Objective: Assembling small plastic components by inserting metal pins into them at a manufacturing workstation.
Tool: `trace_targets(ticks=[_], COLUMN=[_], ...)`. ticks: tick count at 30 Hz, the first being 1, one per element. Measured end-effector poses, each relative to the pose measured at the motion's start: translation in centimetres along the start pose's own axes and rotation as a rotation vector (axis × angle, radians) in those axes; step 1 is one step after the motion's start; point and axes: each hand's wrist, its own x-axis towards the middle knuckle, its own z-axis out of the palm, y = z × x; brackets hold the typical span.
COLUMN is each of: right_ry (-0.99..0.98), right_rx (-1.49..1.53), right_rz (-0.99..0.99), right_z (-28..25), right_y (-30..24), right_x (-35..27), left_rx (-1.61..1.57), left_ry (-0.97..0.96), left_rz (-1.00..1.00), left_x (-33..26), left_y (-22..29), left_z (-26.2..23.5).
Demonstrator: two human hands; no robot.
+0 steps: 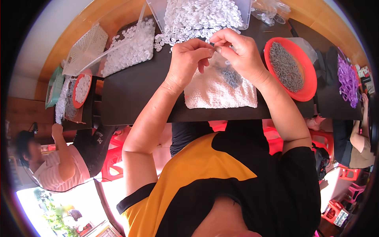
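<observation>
My left hand (186, 59) and my right hand (241, 52) meet above a cream cloth (215, 96), fingertips pinched close together. Whatever lies between the fingers is too small and covered to make out. On the cloth below rests a little heap of small grey pieces (231, 78), with a white ring-like piece (227, 63) just above it. Behind my hands stands a clear plastic bin (248, 17) full of white oval ring-like pieces (197, 14). More of these lie loose on the dark table (130, 94) in front of the bin.
To the right, a red plate (310, 77) bears many grey pieces (285, 65); purple strips (347, 81) lie beyond. Leftward are a pile of white pieces (130, 49), a white basket (87, 46) and a smaller red plate (75, 98). People sit at both sides.
</observation>
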Motion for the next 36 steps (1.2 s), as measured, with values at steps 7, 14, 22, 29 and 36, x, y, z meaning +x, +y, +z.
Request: trace_targets(ticks=[7,14,22,29,36], right_ry=[0.011,0.010,0.078,0.167,0.083], right_rx=[-0.125,-0.109,-0.376,-0.133,-0.158], right_rz=[-0.272,-0.219,-0.394,-0.097,-0.023], right_z=[-0.1,-0.7,-1.2,-1.2,-0.3], right_y=[-0.4,0.1,0.5,1.1,1.8], right_x=[0.0,0.0,0.4,0.0,-0.2], left_rx=[-0.029,-0.113,-0.199,-0.428,-0.526], left_ry=[-0.001,0.041,-0.025,-0.033,-0.008], left_rz=[-0.048,-0.077,-0.086,-0.059,-0.081], left_x=[-0.2,-0.2,0.6,1.8,2.0], left_y=[0.7,2.0,1.4,0.6,-1.3], left_z=[0.3,0.6,0.8,1.2,1.1])
